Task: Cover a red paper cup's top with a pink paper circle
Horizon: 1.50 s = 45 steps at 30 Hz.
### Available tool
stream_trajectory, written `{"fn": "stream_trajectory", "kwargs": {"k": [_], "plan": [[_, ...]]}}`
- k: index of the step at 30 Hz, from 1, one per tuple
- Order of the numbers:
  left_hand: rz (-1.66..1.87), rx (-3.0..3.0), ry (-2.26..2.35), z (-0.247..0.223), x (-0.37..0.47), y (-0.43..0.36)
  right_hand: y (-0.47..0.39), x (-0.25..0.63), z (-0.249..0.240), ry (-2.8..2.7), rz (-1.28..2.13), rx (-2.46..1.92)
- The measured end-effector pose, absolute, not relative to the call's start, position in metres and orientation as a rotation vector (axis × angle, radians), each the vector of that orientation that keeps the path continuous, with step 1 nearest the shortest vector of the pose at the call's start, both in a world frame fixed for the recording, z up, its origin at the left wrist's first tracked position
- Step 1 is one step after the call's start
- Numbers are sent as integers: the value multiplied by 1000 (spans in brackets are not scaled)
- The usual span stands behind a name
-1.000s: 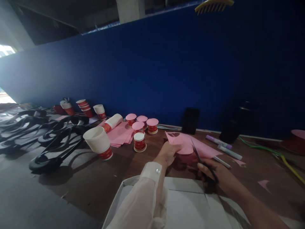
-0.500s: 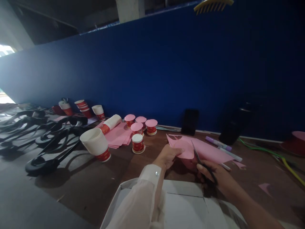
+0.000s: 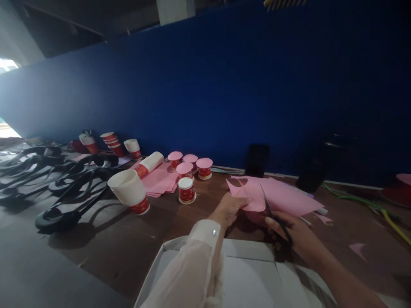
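Note:
My left hand (image 3: 230,209) pinches a pink sheet of paper (image 3: 289,197) by a rounded, partly cut portion at its left side. In my right hand (image 3: 290,229) is a pair of dark scissors (image 3: 278,223), its blades pointing up and left against the paper. The cut edge curves around the rounded part, and a notch shows near the sheet's upper left corner. Left of my hands stands an upside-down red and white paper cup (image 3: 186,192). Behind it, several similar cups (image 3: 204,170) carry pink paper discs on top.
A tilted stack of paper cups (image 3: 130,192) stands left, beside pink sheets (image 3: 159,182) and black headsets (image 3: 59,220). A white box (image 3: 250,273) lies nearest me. A dark phone-like slab (image 3: 257,159) and a dark bottle (image 3: 313,171) lean near the blue partition (image 3: 224,94).
The pink sheet has turned and shifted slightly right, now covering most of the markers behind it. Both hands keep their grip, and the scissors stay at the cut edge.

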<state>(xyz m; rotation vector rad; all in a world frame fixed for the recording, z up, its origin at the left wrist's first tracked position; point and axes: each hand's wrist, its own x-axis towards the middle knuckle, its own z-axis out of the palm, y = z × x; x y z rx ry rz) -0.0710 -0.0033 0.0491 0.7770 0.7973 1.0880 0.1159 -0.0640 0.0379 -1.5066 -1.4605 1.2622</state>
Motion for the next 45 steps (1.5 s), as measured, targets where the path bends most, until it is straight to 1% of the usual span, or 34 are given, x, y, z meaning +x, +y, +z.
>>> {"fn": "stream_trajectory", "kwargs": {"k": [5,12,19,24,33,45], "plan": [[1093,804,768,46,-71,-1,-63,118,36,-1531,1204,-1531],[1095,795,735,47,-72,-2,-65,113,47,-1547,1152,-1572],[1098,794,722,40,-71,3,-65,114,43,-1514,1212,-1540],[1112,786,722,34,-70,5,-65,113,48,-1552,1087,-1580],[1124,774,710,35,-72,6,-65,115,46,-1567,1073,-1582],[1074,773,729,41,-77,4,-66,112,57,-1644,1006,-1598]]}}
